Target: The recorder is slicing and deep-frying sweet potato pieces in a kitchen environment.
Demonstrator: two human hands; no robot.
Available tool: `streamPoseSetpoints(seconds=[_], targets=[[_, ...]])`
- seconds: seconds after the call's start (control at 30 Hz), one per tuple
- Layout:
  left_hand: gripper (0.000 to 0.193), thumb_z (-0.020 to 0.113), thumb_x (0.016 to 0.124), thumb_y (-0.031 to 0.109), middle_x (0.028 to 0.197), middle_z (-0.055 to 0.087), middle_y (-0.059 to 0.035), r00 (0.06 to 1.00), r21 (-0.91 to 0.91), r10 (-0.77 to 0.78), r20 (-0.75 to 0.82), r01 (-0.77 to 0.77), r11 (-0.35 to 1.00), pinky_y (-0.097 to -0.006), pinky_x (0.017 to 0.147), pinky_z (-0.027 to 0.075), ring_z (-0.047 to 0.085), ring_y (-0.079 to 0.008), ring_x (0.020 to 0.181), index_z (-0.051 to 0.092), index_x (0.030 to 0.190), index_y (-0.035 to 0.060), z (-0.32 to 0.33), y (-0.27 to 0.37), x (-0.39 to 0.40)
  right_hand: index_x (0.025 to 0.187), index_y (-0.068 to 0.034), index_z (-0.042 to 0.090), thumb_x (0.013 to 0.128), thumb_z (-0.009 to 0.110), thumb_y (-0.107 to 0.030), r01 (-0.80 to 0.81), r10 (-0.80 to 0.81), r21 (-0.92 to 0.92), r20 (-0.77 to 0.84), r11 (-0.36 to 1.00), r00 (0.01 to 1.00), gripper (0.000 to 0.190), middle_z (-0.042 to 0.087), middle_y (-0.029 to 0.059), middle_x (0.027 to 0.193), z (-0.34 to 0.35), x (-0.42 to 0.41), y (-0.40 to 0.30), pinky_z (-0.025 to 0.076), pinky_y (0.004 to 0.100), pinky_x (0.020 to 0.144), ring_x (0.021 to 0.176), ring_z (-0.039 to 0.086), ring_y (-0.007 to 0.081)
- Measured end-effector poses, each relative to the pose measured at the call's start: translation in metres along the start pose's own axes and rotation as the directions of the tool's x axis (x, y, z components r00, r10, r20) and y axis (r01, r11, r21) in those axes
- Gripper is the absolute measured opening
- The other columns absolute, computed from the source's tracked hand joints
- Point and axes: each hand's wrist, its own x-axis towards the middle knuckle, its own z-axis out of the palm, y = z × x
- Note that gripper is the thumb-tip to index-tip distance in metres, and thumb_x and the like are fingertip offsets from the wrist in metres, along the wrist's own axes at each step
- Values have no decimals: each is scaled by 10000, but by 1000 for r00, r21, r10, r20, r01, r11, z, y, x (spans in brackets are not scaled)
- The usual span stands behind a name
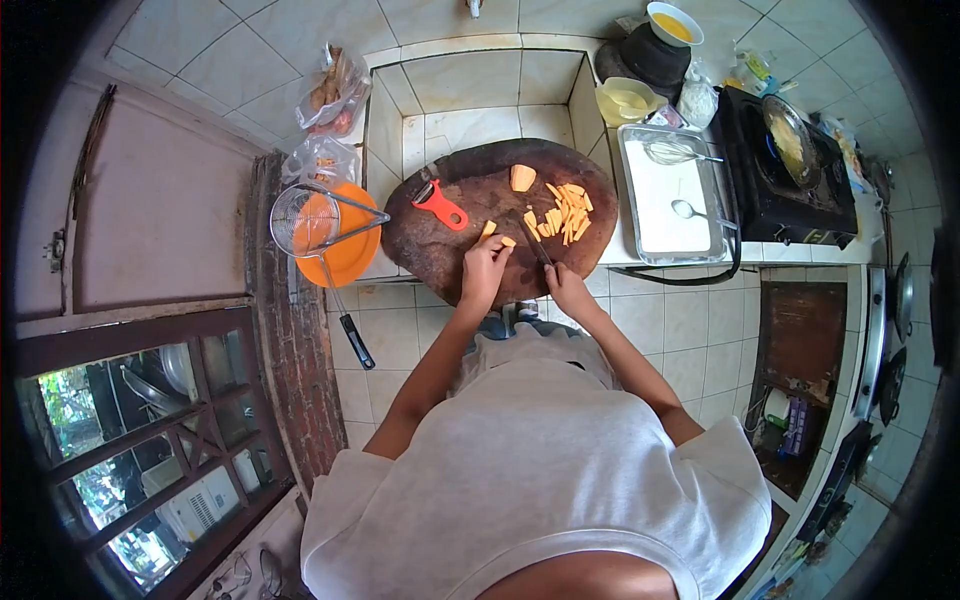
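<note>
Between the fingers of my left hand [485, 268] is a small piece of orange root vegetable [508, 242], and a second piece [488, 229] shows just beyond the fingertips. My right hand [568, 288] grips the handle of a knife [535, 241], its blade slanting up and left over a dark wooden cutting board [442, 259]. Beside the blade, cut orange sticks [574, 210] lie in a loose heap. A larger chunk [523, 178] of the same vegetable sits farther back. At the board's left rests a red peeler [442, 206].
Left of the board, a wire strainer [306, 221] lies across an orange plate [360, 255], its handle overhanging the counter edge. On the right, a glass tray [671, 195] of white contents holds a whisk [675, 154] and a spoon [694, 210]. A pan [789, 142] sits on the gas stove [750, 172].
</note>
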Motion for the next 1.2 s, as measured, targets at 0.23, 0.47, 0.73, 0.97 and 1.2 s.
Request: streamPoseSetpoints(seconds=[0.23, 0.47, 0.73, 0.97, 1.2], targets=[[203, 633, 754, 51, 846, 640, -171, 987, 102, 158, -28, -154, 983, -273, 654, 497, 643, -196, 754, 619, 935, -39, 10, -12, 9, 860, 56, 496, 908, 396, -254, -18, 18, 25, 17, 1000, 1000, 329, 546, 304, 754, 15, -7, -5, 422, 474, 648, 769, 543, 452], [226, 652, 737, 47, 858, 646, -161, 992, -39, 123, 40, -122, 992, -265, 671, 495, 643, -191, 767, 614, 934, -57, 14, -14, 13, 848, 56, 471, 904, 399, -251, 31, -29, 28, -70, 999, 997, 320, 538, 321, 685, 18, -13, 3, 423, 512, 596, 702, 546, 464], [241, 653, 712, 71, 825, 612, -188, 993, 61, 115, 2, -114, 992, -326, 680, 477, 604, -285, 759, 626, 931, -28, 15, -8, 11, 852, 52, 459, 909, 398, -231, 14, -15, -12, -59, 1000, 998, 295, 543, 306, 713, 13, -12, -12, 416, 500, 593, 706, 546, 455], [248, 661, 707, 91, 778, 590, -174, 983, 117, 185, 14, -185, 976, -336, 669, 463, 575, -305, 729, 636, 934, -5, 13, -7, 12, 848, 49, 449, 911, 393, -229, 23, -25, -32, -57, 999, 998, 290, 544, 308, 702, 18, -12, -12, 415, 514, 580, 681, 544, 456], [241, 662, 710, 100, 782, 592, -168, 986, 108, 167, 16, -168, 980, -335, 666, 456, 576, -294, 736, 642, 929, -1, 14, -12, 12, 839, 45, 435, 916, 373, -225, 24, -27, -76, -31, 997, 999, 287, 541, 308, 669, 15, -12, -19, 418, 528, 576, 663, 542, 465]])
